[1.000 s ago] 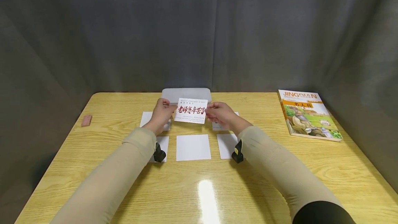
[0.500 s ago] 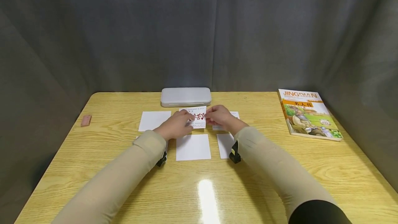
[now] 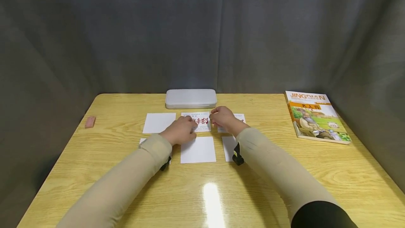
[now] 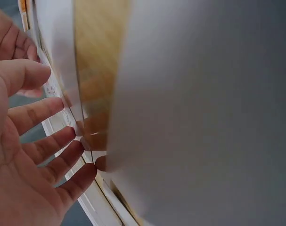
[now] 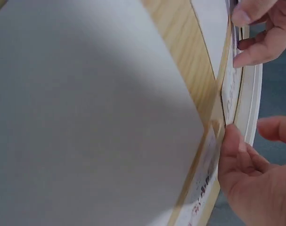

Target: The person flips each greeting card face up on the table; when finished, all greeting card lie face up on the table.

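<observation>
A white card with red Chinese lettering (image 3: 202, 125) lies flat in the middle of the back row. My left hand (image 3: 180, 130) rests over its left part; in the left wrist view those fingers (image 4: 51, 139) are spread, nearly straight, with tips at the card. At the card's right edge is my right hand (image 3: 224, 119). In the right wrist view its fingertips (image 5: 231, 134) touch near the card's corner and the thumb stands apart. Another lettered card (image 3: 241, 116) is partly hidden behind the right hand. A blank white card (image 3: 159, 122) lies left of the middle one.
The front row has a blank card (image 3: 198, 150) in the middle, with cards on either side partly covered by my arms. Behind stands a white case (image 3: 191, 97). A pink block (image 3: 90, 122) lies far left, a book (image 3: 317, 117) far right, on the wooden table (image 3: 177, 196).
The lettered card, earlier held up between both hands, has come down onto the table below the white case. My left hand has moved right and lower, from the card's edge to over its left part.
</observation>
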Demonstrator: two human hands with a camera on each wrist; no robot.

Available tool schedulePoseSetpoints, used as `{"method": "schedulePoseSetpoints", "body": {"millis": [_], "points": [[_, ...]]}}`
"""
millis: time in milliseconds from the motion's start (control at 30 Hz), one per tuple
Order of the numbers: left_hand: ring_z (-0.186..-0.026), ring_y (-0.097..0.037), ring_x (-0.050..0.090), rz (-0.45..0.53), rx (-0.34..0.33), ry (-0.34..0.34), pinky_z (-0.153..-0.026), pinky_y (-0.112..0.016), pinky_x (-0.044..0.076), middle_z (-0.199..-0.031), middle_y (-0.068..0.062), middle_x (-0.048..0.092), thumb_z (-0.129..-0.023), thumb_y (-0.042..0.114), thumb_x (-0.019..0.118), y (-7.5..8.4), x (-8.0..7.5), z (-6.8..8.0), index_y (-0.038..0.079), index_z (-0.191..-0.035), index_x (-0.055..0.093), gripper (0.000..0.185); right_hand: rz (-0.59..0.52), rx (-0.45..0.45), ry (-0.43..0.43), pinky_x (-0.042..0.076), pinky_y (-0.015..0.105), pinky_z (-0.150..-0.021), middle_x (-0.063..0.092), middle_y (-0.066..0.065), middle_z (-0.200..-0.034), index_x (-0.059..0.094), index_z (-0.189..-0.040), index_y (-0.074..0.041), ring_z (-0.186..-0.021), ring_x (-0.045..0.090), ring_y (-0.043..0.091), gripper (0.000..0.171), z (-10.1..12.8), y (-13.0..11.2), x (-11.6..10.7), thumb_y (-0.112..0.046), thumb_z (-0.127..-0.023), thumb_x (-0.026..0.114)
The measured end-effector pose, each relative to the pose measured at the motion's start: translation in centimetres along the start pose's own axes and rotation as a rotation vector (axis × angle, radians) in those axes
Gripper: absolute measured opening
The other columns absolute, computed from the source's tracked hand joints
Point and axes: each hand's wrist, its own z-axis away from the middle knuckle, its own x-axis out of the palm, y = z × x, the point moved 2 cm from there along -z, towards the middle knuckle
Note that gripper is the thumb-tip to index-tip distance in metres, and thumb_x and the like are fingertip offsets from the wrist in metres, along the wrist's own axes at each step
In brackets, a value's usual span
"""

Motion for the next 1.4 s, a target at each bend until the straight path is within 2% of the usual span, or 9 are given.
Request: {"method": "schedulePoseSetpoints", "body": {"millis": [167, 300, 433, 567, 733, 867, 1033, 1200, 1400], "points": [[-0.121, -0.035, 0.056, -0.037, 0.003, -0.009, -0.101, -0.051, 0.047, -0.133, -0.016, 0.061, -0.099, 0.020, 0.061, 0.0, -0.6, 0.1, 0.006, -0.123, 0.072, 0.029, 0.027, -0.042, 0.037, 0.052, 0.033, -0.083, 0.067, 0.015, -0.109, 0.059, -0.135, 0.004, -0.094, 0.062, 0.023, 0.036, 0.2, -1.1, -0.7, -0.014, -0.103, 0.055], [-0.117, -0.035, 0.057, -0.041, -0.006, -0.022, -0.098, -0.051, 0.049, -0.128, -0.016, 0.062, -0.099, 0.020, 0.061, 0.1, -0.8, 0.1, 0.006, -0.116, 0.073, 0.025, 0.026, -0.070, 0.011, 0.054, 0.037, -0.095, 0.065, 0.020, -0.124, 0.059, -0.135, 0.005, -0.108, 0.064, 0.026, 0.037, 0.1, -2.0, -0.3, -0.014, -0.104, 0.054], [-0.122, -0.036, 0.055, -0.015, -0.036, -0.044, -0.100, -0.055, 0.046, -0.132, -0.017, 0.059, -0.100, 0.028, 0.061, 0.0, -0.5, 0.5, 0.006, -0.127, 0.070, 0.036, -0.005, -0.103, -0.032, 0.053, 0.038, -0.099, 0.064, 0.022, -0.128, 0.058, -0.136, 0.006, -0.115, 0.064, 0.030, 0.037, 0.0, -3.0, 1.0, -0.012, -0.105, 0.053], [-0.135, -0.040, 0.045, 0.023, -0.069, -0.065, -0.107, -0.060, 0.039, -0.148, -0.021, 0.048, -0.103, 0.038, 0.057, -0.5, -0.5, 1.2, 0.006, -0.146, 0.057, 0.054, -0.039, -0.131, -0.074, 0.054, 0.037, -0.097, 0.064, 0.023, -0.126, 0.058, -0.136, 0.008, -0.113, 0.064, 0.031, 0.037, 0.1, -4.1, 2.6, -0.010, -0.104, 0.053], [-0.145, -0.044, 0.035, 0.085, -0.107, 0.005, -0.114, -0.063, 0.031, -0.156, -0.026, 0.039, -0.105, 0.040, 0.053, -3.4, -2.1, 2.2, 0.000, -0.152, 0.048, 0.061, -0.135, -0.121, -0.105, 0.053, 0.037, -0.098, 0.063, 0.023, -0.128, 0.057, -0.137, 0.009, -0.112, 0.064, 0.029, 0.038, 0.2, -5.2, 4.3, -0.007, -0.103, 0.054], [-0.149, -0.045, 0.028, 0.145, -0.140, 0.057, -0.118, -0.064, 0.025, -0.161, -0.025, 0.033, -0.102, 0.044, 0.056, -6.6, -3.0, 3.6, 0.006, -0.157, 0.042, 0.068, -0.211, -0.057, -0.168, 0.050, 0.039, -0.104, 0.061, 0.022, -0.135, 0.054, -0.141, 0.008, -0.120, 0.062, 0.030, 0.040, -0.1, -5.8, 5.8, -0.010, -0.105, 0.056], [-0.152, -0.046, 0.018, 0.210, -0.141, 0.026, -0.119, -0.065, 0.021, -0.166, -0.025, 0.021, -0.099, 0.051, 0.059, -9.7, -2.5, 5.8, 0.008, -0.162, 0.033, 0.080, -0.284, 0.016, -0.264, 0.047, 0.039, -0.108, 0.057, 0.021, -0.139, 0.050, -0.144, 0.007, -0.118, 0.058, 0.027, 0.043, -0.2, -6.5, 7.6, -0.010, -0.105, 0.055], [-0.153, -0.045, 0.015, 0.166, -0.136, -0.015, -0.120, -0.062, 0.020, -0.167, -0.027, 0.017, -0.097, 0.058, 0.058, -11.3, -1.7, 7.0, 0.003, -0.162, 0.029, 0.090, -0.354, 0.032, -0.294, 0.046, 0.039, -0.106, 0.057, 0.019, -0.125, 0.052, -0.140, 0.009, -0.100, 0.055, 0.021, 0.039, -0.3, -7.0, 8.5, -0.008, -0.105, 0.052], [-0.154, -0.042, 0.018, 0.145, -0.146, -0.051, -0.121, -0.057, 0.021, -0.166, -0.026, 0.022, -0.095, 0.059, 0.057, -11.6, -1.5, 7.0, 0.001, -0.160, 0.033, 0.090, -0.356, 0.069, -0.265, 0.050, 0.034, -0.095, 0.057, 0.013, -0.107, 0.057, -0.135, 0.009, -0.092, 0.056, 0.020, 0.036, -0.4, -7.2, 9.3, -0.011, -0.104, 0.055]]}}
